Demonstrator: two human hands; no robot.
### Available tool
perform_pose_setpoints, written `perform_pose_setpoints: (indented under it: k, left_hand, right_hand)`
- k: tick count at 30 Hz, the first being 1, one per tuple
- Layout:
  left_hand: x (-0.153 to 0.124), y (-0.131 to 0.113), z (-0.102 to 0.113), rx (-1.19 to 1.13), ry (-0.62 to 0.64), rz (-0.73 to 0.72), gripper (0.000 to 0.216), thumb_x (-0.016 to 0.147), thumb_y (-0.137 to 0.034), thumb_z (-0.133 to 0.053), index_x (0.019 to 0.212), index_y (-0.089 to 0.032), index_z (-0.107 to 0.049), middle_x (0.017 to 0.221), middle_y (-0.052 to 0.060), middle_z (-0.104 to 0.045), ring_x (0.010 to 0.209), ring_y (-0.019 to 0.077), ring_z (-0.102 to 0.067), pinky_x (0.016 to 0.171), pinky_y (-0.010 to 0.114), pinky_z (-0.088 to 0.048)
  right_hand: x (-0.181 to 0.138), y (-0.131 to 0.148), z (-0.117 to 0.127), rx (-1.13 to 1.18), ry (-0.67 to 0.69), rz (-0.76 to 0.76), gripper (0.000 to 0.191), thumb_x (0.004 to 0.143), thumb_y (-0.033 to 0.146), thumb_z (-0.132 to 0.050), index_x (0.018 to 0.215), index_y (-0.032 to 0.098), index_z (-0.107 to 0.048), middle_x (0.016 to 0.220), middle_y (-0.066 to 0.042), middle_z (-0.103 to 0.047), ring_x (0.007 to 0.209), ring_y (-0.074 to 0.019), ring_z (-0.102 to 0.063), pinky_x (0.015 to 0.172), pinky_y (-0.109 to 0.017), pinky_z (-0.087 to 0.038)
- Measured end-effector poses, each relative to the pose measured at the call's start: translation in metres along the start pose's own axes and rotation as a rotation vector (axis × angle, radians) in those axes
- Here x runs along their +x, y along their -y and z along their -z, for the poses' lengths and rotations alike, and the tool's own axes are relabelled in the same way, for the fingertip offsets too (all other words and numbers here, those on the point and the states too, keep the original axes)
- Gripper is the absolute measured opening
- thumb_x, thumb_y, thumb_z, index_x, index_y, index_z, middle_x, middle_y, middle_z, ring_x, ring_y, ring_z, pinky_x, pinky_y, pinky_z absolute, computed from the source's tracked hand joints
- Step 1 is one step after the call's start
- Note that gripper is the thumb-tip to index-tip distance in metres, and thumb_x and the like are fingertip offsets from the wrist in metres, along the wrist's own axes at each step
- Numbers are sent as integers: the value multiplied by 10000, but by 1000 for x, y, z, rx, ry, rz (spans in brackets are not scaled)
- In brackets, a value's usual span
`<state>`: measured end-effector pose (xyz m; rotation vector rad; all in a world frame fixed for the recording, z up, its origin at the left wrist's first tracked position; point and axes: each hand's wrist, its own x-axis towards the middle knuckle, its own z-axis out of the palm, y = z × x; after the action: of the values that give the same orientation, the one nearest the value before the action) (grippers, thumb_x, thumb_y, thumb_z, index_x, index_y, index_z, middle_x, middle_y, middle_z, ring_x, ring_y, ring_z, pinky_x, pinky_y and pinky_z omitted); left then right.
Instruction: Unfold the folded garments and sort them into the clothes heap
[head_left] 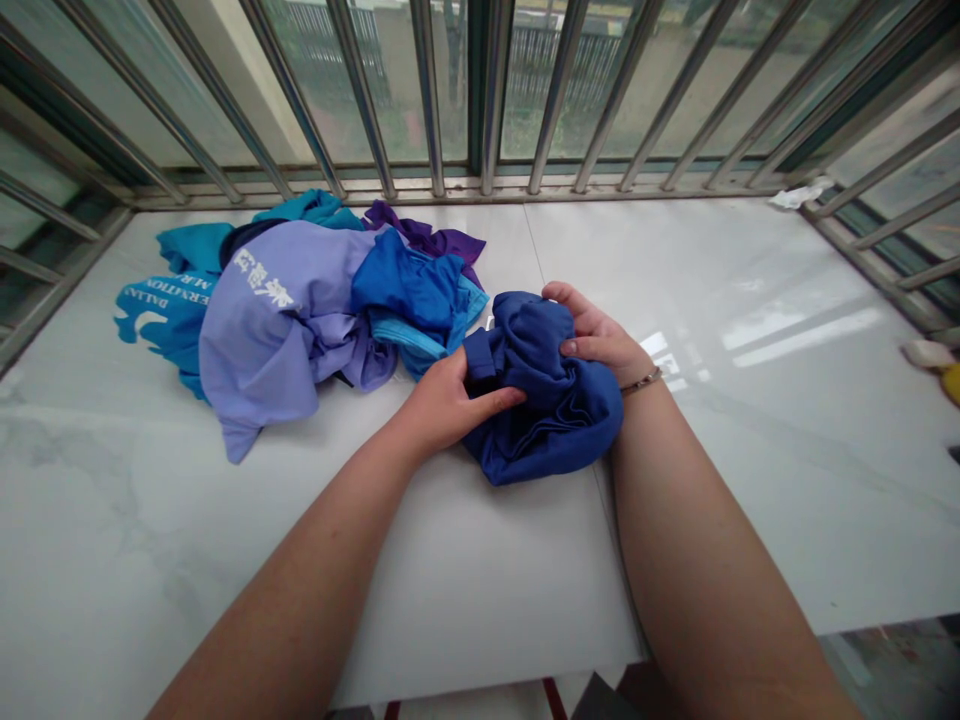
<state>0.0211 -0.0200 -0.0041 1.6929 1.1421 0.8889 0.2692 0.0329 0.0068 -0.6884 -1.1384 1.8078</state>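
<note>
A bunched navy blue garment (555, 420) is between my two hands, just above or on the white ledge. My left hand (450, 405) grips its left side, thumb lying over the cloth and fingers hidden beneath. On the far right side, my right hand (596, 335) holds the cloth between thumb and fingers. What kind of garment it is does not show. Left of it lies a heap of clothes: a lavender shirt (281, 300) with white lettering, a bright blue piece (409, 290), a teal printed piece (161, 320) and a purple piece (450, 245).
The white marble-look ledge (750, 400) has a seam down its middle. Metal bars (427, 100) and windows close off the back and both sides. A crumpled white scrap (802, 193) lies in the far right corner. A small pale object (928, 354) sits at the right edge.
</note>
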Motion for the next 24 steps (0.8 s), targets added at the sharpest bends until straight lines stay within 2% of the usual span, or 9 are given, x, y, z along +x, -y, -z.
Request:
perform_pose_setpoints:
  k: [9, 14, 20, 24]
  left_hand:
    - [-1, -4, 0, 19, 17, -7, 664, 866, -610, -883, 1373, -198, -766, 1375, 97, -812, 1281, 361, -739, 1157, 453, -551]
    - [-1, -5, 0, 21, 55, 66, 494, 906, -632, -801, 1153, -206, -847, 1170, 46, -870, 1131, 331, -788, 995, 387, -615]
    - [-1, -6, 2, 34, 47, 87, 415, 911, -599, -766, 958, -195, -848, 941, 13, -846, 948, 284, -784, 841, 333, -610]
    - [-2, -4, 4, -22, 31, 115, 478, 887, -658, -782, 872, -181, -813, 847, 27, -810, 840, 256, -759, 741, 307, -582]
  right_hand:
    - [-1, 0, 3, -66, 118, -88, 745, 724, 386, -1007, 1390, 318, -679, 1278, -43, -766, 1141, -266, -763, 978, -377, -647]
    - [-1, -3, 6, -66, 179, -64, 811, 774, 521, -996, 1482, 341, -644, 1405, -52, -732, 1294, -288, -721, 1125, -400, -594]
    - [1, 0, 6, -105, 204, -52, 820, 761, 665, -981, 1452, 334, -690, 1403, -59, -741, 1248, -276, -739, 1098, -379, -613]
    - [2, 0, 5, -102, 159, -78, 801, 747, 638, -998, 1428, 337, -702, 1385, -48, -750, 1228, -270, -747, 1066, -359, -627]
